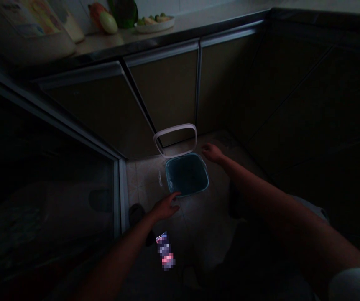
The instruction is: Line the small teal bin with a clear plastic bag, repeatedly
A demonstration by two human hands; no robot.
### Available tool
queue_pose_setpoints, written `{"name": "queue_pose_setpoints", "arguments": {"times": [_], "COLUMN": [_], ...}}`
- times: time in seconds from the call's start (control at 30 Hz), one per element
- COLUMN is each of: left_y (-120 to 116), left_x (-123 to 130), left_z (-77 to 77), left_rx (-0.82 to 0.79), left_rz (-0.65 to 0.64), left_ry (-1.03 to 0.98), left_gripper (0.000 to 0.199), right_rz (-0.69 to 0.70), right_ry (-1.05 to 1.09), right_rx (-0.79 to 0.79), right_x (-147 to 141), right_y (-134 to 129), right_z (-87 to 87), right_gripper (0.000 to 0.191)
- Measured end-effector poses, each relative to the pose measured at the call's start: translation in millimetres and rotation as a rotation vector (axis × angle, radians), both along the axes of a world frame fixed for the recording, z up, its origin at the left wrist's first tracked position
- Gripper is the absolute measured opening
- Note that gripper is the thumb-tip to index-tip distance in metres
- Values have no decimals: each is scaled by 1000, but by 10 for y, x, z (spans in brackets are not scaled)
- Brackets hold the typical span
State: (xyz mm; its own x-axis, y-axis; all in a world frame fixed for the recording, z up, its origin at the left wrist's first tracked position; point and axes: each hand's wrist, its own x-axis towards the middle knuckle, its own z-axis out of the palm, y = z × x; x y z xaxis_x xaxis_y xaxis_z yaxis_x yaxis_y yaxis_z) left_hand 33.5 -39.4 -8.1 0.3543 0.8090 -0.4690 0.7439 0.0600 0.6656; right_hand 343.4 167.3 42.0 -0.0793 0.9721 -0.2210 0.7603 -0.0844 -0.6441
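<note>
A small bin (166, 175) with a teal rim stands on the tiled floor, its inside dark. Bits of clear plastic show along its left and right edges. Behind it a pale rounded ring (175, 127) stands tilted up, near the cabinet front. My left hand (167, 206) is at the bin's near edge, thumb and fingers apart, with nothing visible in it. To the right of the ring and bin, my right hand (211, 152) hovers with its fingers loosely bent and pointing left; I see nothing in it. The light is dim.
Cabinet doors (167, 83) rise behind the bin under a counter holding a white dish (154, 26) of small fruit and a large container (38, 33). A sliding door frame (117, 196) is at left. A lit phone-like screen (165, 251), pixelated, shows below my left hand.
</note>
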Motion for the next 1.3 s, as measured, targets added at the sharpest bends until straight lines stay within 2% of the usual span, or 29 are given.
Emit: {"name": "queue_pose_setpoints", "arguments": {"times": [0.07, 0.13, 0.2, 0.3, 0.4, 0.53, 0.7, 0.83, 0.93, 1.07, 1.3], "left_y": [68, 188, 340, 544, 649, 720, 856, 840, 717, 485, 29], "left_x": [-17, -73, -171, -348, -469, -459, -299, -210, -181, -138, -36], "left_z": [36, 23, -46, -198, -305, -327, -225, 27, 328, 780, 1539], "left_rx": [39, 98, 119, 4, -128, -192, -152, -73, -14, 47, 33], "left_rz": [109, 294, 517, 781, 857, 828, 884, 953, 966, 930, 843], "left_ry": [22, 98, 158, 97, 8, -98, -231, -389, -503, -631, -903], "left_gripper": [52, 37, 29, 39, 55, 52, 41, 35, 33, 28, 22], "right_rz": [-145, -263, -294, -236, -192, -260, -252, -295, -250, -88, 139], "right_ry": [78, 190, 248, 375, 484, 569, 585, 541, 512, 508, 388], "right_rx": [-245, -432, -527, -636, -724, -726, -500, -336, -259, -198, -98], "right_x": [87, 191, 288, 351, 299, 215, 229, 222, 198, 210, 408], "right_y": [-171, -370, -538, -645, -594, -487, -463, -498, -562, -710, -1107], "right_z": [-282, -538, -733, -907, -980, -953, -708, -396, -103, 321, 1036], "right_gripper": [32, 31, 32, 37, 40, 33, 39, 38, 38, 38, 47]}}
